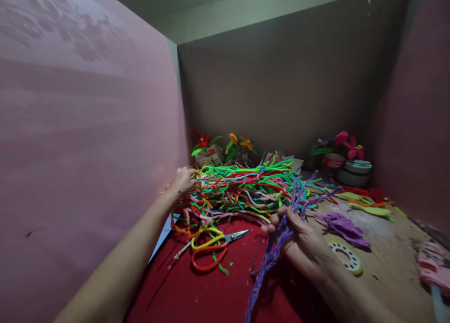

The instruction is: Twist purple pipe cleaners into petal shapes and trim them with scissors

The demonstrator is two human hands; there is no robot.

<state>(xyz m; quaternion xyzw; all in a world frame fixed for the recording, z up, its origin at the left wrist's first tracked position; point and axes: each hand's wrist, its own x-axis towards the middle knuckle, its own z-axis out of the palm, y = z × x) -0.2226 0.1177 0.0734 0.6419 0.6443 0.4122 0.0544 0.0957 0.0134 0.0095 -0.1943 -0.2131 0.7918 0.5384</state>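
Observation:
A large heap of pipe cleaners in green, red, pink, white and other colours lies across the middle. At the heap's left end, my left hand has its fingers bent together, and a pale purple pipe cleaner runs rightward from the fingertips. My right hand is closed round a bunch of purple pipe cleaners, whose ends stick out above and hang below it. Between the hands, scissors with yellow and red handles lie on the red cloth, blades slightly apart.
Pipe-cleaner flowers in pots stand behind the heap, and a lidded jar is at the back right. A purple twisted bundle and a cream ring with holes lie to the right. Pink panels rise on both sides.

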